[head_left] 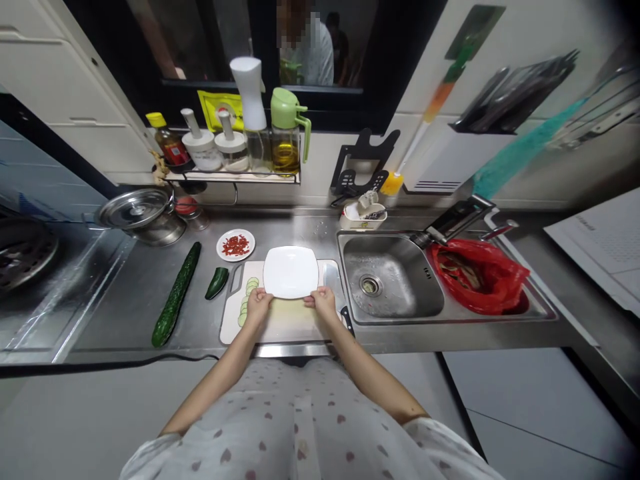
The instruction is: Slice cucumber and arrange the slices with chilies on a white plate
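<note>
A white square plate (291,272) with rounded corners is held at its near edge by both hands, over the cutting board (280,332). My left hand (259,305) pinches the near left corner, my right hand (323,302) the near right corner. Cucumber slices (244,313) lie in a row on the board's left side, partly behind my left hand. On the board's right side rests a knife (346,320), its blade partly covered by my right hand. Left of the board are a cut cucumber piece (217,283) and a long whole cucumber (177,295).
A small plate of chopped red pieces (235,245) sits behind the board. The sink (395,277) is on the right, with a red plastic bag (480,277) beside its basin. A lidded steel pot (143,213) stands back left. Seasoning bottles fill a wall rack (235,177).
</note>
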A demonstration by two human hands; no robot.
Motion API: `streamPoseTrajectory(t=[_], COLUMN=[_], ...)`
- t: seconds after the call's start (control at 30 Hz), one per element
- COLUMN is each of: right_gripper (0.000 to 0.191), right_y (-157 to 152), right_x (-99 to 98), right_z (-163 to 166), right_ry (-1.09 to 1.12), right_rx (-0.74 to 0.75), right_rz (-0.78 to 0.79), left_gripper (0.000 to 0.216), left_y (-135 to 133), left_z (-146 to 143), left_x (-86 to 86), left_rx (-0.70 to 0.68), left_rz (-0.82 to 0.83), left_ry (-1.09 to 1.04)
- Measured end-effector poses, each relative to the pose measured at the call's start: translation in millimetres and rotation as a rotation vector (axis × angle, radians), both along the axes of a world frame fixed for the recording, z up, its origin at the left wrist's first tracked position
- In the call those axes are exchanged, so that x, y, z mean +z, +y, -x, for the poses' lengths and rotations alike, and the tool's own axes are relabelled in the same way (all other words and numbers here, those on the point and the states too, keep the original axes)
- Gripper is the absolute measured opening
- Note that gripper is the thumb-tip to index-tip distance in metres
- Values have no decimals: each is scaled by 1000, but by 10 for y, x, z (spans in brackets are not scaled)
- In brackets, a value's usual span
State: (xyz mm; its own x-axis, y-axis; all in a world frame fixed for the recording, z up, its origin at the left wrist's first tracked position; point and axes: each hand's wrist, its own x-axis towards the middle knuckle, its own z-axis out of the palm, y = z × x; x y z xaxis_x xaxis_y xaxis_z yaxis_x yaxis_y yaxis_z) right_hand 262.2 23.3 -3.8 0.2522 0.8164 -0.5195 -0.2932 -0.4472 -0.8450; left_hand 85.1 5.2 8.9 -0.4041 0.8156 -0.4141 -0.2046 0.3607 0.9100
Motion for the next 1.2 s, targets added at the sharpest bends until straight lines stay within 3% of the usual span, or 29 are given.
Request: streamPoseTrajectory(t=[0.33,0.7,1.2], right_gripper=[31,29,30], right_y=[-320,-421,-493], right_x=[-64,-33,11], right_z=[-5,14,-25], right_ry=[-11,-85,-104], right_rx=[-38,-35,60], right_rz=[47,127,124], left_gripper=[33,34,33], left_y=[-338,-443,-501], left_z=[-57,-55,-2], left_x=[-88,-147,-159], left_rx=[2,-49,-67], left_rz=[65,166,152], left_ry=[-63,6,31])
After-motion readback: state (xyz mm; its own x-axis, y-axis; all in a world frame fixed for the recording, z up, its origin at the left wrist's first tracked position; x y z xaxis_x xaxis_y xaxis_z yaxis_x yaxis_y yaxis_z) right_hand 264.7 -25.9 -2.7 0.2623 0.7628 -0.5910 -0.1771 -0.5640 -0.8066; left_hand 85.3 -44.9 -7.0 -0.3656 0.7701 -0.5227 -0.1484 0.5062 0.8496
